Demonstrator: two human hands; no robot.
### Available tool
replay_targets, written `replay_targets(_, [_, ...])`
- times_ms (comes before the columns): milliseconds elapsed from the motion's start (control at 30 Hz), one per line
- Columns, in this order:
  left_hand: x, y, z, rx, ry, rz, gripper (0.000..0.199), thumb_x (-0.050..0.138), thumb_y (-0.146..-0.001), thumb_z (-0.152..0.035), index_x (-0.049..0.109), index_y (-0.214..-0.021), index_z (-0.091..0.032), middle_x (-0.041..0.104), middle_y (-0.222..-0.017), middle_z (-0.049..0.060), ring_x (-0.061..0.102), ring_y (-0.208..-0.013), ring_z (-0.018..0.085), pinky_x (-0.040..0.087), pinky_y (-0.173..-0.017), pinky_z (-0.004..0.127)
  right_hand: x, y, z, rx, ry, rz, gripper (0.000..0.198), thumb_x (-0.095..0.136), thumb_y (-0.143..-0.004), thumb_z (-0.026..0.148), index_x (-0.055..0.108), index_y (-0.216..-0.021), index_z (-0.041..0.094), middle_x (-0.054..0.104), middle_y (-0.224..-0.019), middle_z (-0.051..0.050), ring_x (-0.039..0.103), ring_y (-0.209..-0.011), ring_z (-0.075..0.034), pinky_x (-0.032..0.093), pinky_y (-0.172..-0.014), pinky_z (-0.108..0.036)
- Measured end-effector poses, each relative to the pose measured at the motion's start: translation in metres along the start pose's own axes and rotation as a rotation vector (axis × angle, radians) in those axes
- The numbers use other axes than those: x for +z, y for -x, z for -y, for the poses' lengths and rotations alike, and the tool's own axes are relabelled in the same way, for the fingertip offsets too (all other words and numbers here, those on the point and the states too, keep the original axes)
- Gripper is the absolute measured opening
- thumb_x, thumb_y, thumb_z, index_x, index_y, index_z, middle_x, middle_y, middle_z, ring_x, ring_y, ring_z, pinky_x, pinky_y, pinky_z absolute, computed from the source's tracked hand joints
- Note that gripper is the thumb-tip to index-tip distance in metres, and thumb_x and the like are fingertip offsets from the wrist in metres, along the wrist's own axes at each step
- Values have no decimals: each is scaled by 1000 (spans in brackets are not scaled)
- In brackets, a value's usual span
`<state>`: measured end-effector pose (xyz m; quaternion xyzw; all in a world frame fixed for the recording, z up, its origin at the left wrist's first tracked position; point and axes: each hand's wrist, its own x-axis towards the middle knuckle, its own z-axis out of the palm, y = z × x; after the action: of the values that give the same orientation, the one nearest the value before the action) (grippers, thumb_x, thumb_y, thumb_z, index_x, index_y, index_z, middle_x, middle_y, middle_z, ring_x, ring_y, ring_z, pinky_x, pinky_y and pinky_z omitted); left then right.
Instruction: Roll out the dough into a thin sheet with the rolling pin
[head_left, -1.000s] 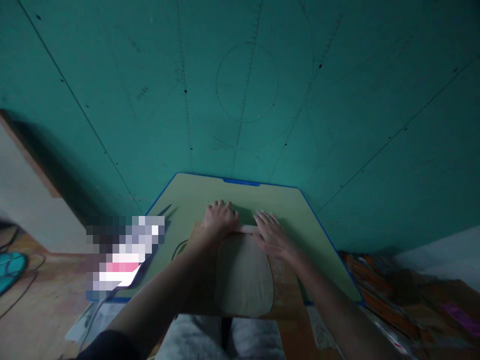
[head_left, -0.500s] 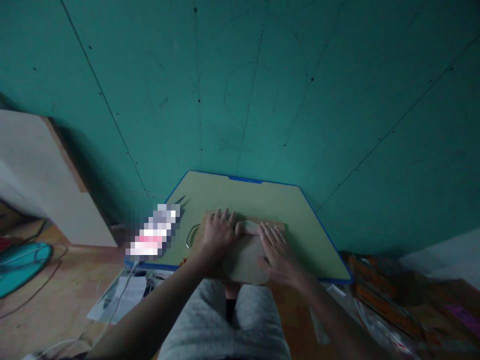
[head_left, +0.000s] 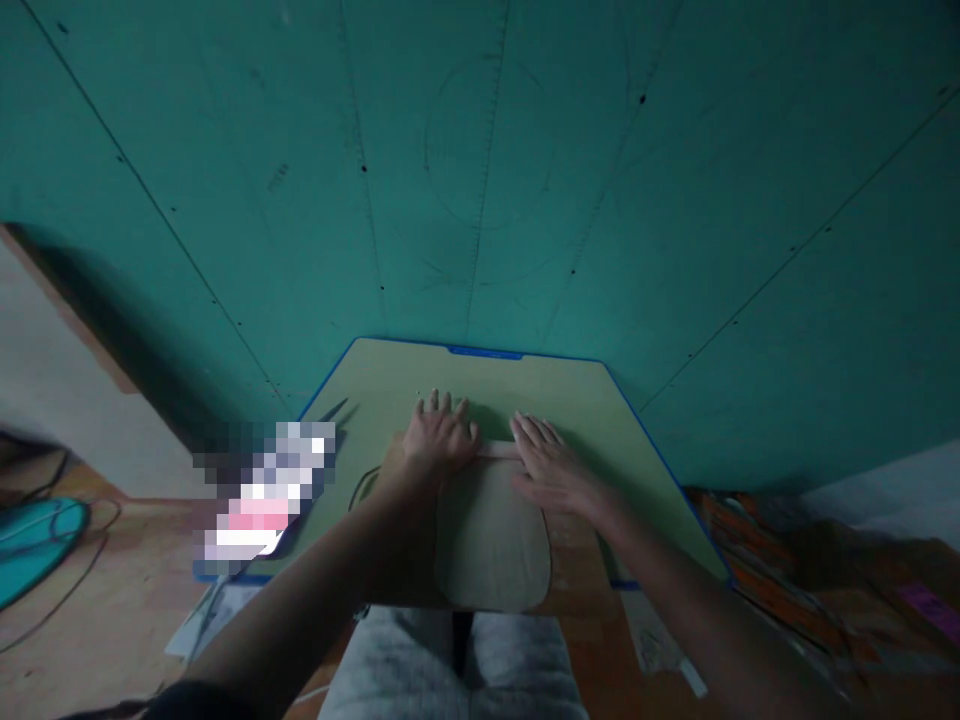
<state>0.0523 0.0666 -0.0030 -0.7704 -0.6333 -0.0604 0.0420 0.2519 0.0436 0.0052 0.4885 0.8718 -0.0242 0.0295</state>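
Observation:
A flat, rounded sheet of pale dough or clay [head_left: 493, 545] lies on a wooden board [head_left: 581, 560]. Across its far edge runs a pale bar that looks like a rolling pin [head_left: 499, 451], its ends hidden under my hands. My left hand [head_left: 441, 435] rests palm down over the left end, fingers stretched out and spread. Over the right end lies my right hand [head_left: 555, 462], flat, its fingers extended and the thumb out toward the sheet. Neither hand wraps round the bar.
The board sits on a pale tabletop with a blue rim [head_left: 637, 420], set against a green wall [head_left: 480, 200]. A blurred-out phone [head_left: 274, 490] with a cable leans at the left, a pointed blade-like thing [head_left: 335, 409] beside it. Boxes [head_left: 892, 600] stand at the right.
Both hands have slid forward, away from my body, with the pale bar under them. More of the sheet's near part shows. The camera view has shifted slightly.

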Motion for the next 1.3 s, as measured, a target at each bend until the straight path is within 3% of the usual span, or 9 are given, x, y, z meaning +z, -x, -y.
replay_targets(200, [-1,-7,1,34,63,-40,45,37,-96,-37,54,-132,-17,55,-137,17,40,-135,35,32,-106,52,-5,-10,-4,14,-29,11,73,43,-88,42,33,-148,0,26,-157,-23,24,-146,-32,22,-117,-52])
replay_targets(500, [-2,31,-3,67,28,-34,44,36,-97,-36,56,-131,-19,56,-138,14,40,-135,36,32,-106,51,9,45,29,17,41,-116,75,48,-86,39,31,-149,2,33,-155,-21,34,-141,-33,23,-117,-50])
replay_targets(700, [-5,12,-2,107,39,53,40,34,-97,-30,65,-117,-16,63,-128,15,47,-129,35,34,-104,52,5,13,13,60,9,-63,80,45,-89,51,28,-150,2,27,-157,-22,28,-144,-32,22,-117,-49])
replay_targets(867, [-7,-4,-2,105,43,40,38,33,-98,-31,66,-112,-15,66,-120,15,54,-119,30,41,-97,46,-4,-12,4,98,-51,22,66,39,-94,43,36,-148,4,31,-156,-20,30,-144,-31,24,-116,-47])
replay_targets(967, [-7,-1,-2,111,43,41,35,36,-98,-31,66,-109,-16,68,-115,14,57,-113,30,46,-92,44,0,-6,8,85,-69,-112,48,33,-99,35,52,-135,10,51,-144,-16,45,-134,-26,30,-113,-42])
replay_targets(1100, [-13,17,8,142,174,-69,37,38,-99,-31,56,-128,-18,56,-136,12,48,-129,25,42,-104,40,14,9,7,86,-96,-340,30,39,-99,30,65,-108,19,69,-115,-9,58,-114,-23,40,-101,-35])
replay_targets(1167, [-17,27,18,134,336,-210,37,41,-97,-27,53,-131,-18,55,-138,11,48,-129,22,41,-106,37,21,16,-3,171,-127,-407,27,42,-97,31,65,-104,20,70,-109,-10,61,-106,-24,45,-92,-35])
replay_targets(1233, [-21,37,25,106,457,-313,33,42,-95,-23,58,-123,-17,62,-125,11,55,-118,21,45,-102,36,26,24,-18,315,-223,-484,29,40,-96,34,65,-105,20,70,-104,-12,64,-96,-25,47,-80,-34])
replay_targets(1300, [-23,44,28,109,493,-297,30,43,-94,-20,64,-115,-17,67,-110,9,62,-103,20,50,-92,34,31,33,-33,466,-373,-578,37,36,-96,39,64,-106,18,71,-98,-14,66,-88,-26,48,-71,-33])
